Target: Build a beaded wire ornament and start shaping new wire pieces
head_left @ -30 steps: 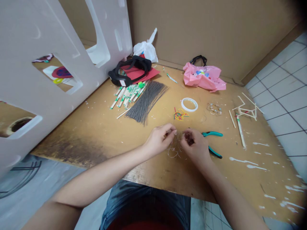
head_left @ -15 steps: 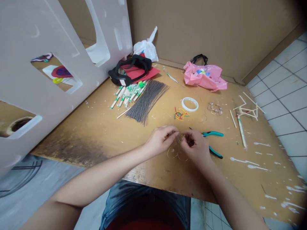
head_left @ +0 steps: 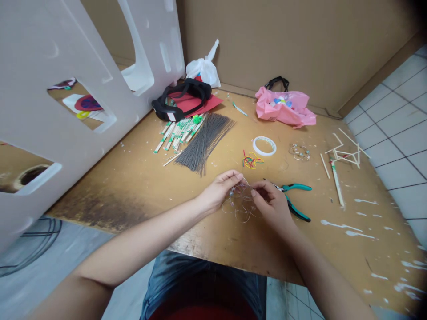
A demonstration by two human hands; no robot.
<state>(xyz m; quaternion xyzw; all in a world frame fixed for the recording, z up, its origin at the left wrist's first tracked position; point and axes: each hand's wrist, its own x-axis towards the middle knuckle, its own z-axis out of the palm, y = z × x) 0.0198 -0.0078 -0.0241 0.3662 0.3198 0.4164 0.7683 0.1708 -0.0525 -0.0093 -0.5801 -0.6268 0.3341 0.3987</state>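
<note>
Between my hands hangs a tangle of thin looped wire [head_left: 243,209] with a few small beads on it. My left hand [head_left: 224,189] pinches the wire at its upper left, thumb against fingers. From the other side my right hand [head_left: 271,200] pinches a strand of the same wire between thumb and fingertips. Just behind my right hand lie pliers with teal handles [head_left: 296,187], their jaws partly hidden by that hand. Beyond my hands is a small pile of red, yellow and green rubber bands or strings [head_left: 252,161].
A roll of white tape [head_left: 264,152] and another beaded wire piece [head_left: 299,152] lie farther back. Dark wires [head_left: 206,142], wrapped chopsticks [head_left: 180,133] and a black headset [head_left: 163,109] occupy the left. A pink bag [head_left: 285,109] and joined sticks [head_left: 347,155] are right.
My left hand has turned and shifted slightly left, and more of the beaded wire now shows between my hands. My right hand's fingers have opened out somewhat into a pinch.
</note>
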